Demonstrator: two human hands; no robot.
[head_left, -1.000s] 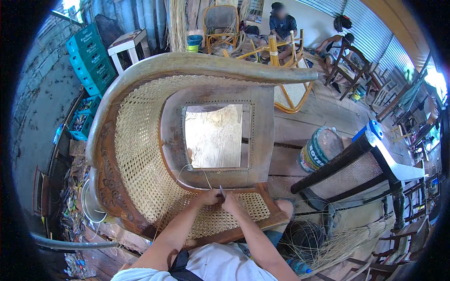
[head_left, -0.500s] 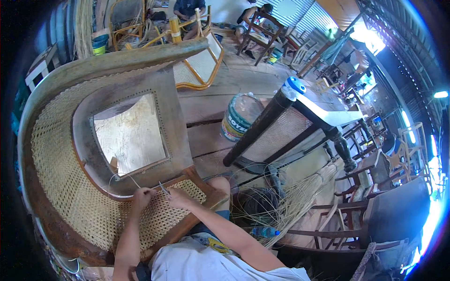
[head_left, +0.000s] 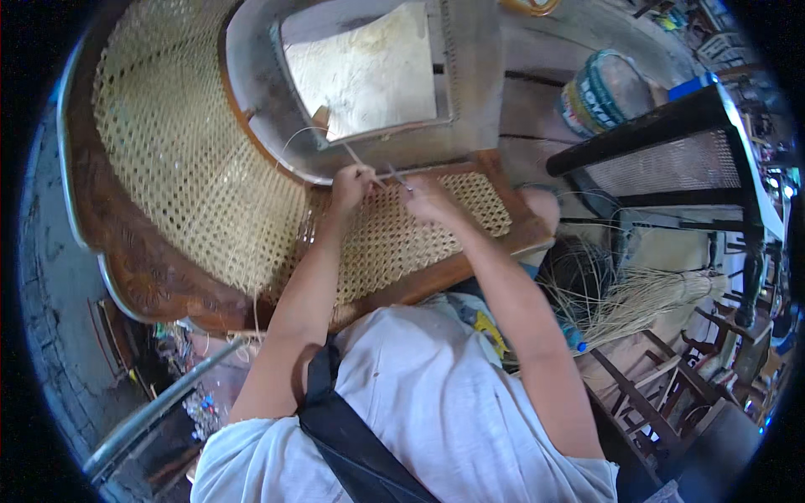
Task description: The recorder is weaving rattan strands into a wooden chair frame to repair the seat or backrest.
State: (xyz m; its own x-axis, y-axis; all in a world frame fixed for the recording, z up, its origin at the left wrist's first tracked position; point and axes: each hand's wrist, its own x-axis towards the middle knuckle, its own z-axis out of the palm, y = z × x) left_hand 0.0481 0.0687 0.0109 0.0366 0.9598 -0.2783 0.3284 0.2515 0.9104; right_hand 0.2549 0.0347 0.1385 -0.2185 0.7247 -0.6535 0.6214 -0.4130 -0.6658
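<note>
A curved wooden chair with woven cane (head_left: 189,142) fills the space in front of me. My left hand (head_left: 354,186) is closed on a thin cane strand (head_left: 293,141), which loops up over the edge of the frame. Just to its right, my right hand (head_left: 429,201) grips a slim, pointed metal tool (head_left: 397,174). The tool's tip points toward the left hand; blur hides its exact kind. Both hands are above the narrow cane panel (head_left: 394,239) nearest me. Beyond it, the grey wooden seat frame (head_left: 474,92) has a large opening with a row of small holes around it.
A paint bucket (head_left: 599,96) stands on the plank floor at the far right. Closer on the right is an upturned dark chair (head_left: 654,130) with a cane panel. A bundle of loose cane strands (head_left: 646,293) and a blue-capped bottle (head_left: 574,337) lie below it.
My view has tipped down toward my body, so the scene sits higher and farther right. Both hands stay close together over the cane panel; the right one still holds the tool.
</note>
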